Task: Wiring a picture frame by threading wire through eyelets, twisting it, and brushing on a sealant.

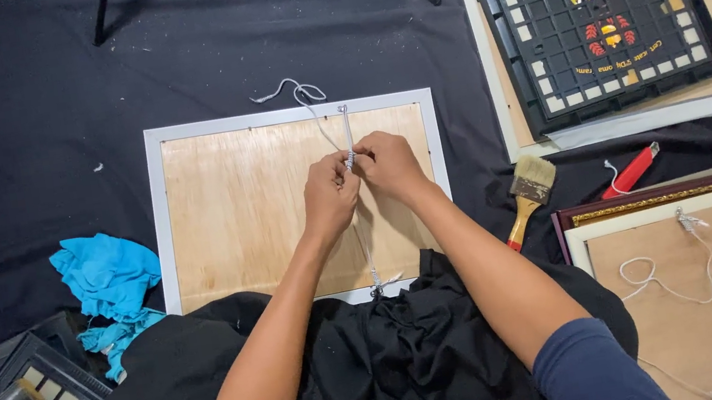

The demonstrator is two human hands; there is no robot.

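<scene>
Nearest the camera, the person's two forearms reach forward over a bunched black cloth (398, 354) that covers the lap and overlaps the near edge of a picture frame (300, 204) lying face down on the black-covered surface (36, 135). The frame shows its plywood backing inside a pale grey border. A white hanging cord (347, 135) runs along the backing, its long axis going from the near edge straight away toward the far edge, roughly down the frame's middle line. Its near end is tied at the bottom border (378, 287); its far end passes the top border, where loose loops (300, 93) spill onto the surface.

Both hands meet on the cord just past the frame's centre. The left hand (330, 196) is closed, fingertips pinched on the cord from the left; the right hand (388, 165) is likewise closed, pinching it from the right, slightly farther along. The two grips touch each other, so neither hand is meaningfully nearer; the free length of cord lies straight ahead of them, toward the far border.

Left of the frame lies a crumpled blue cloth (109, 279). To the right rest a paintbrush (526, 195) and a red utility knife (631, 171); beyond, another frame (485, 58) holds a black grid panel (603, 27)
</scene>
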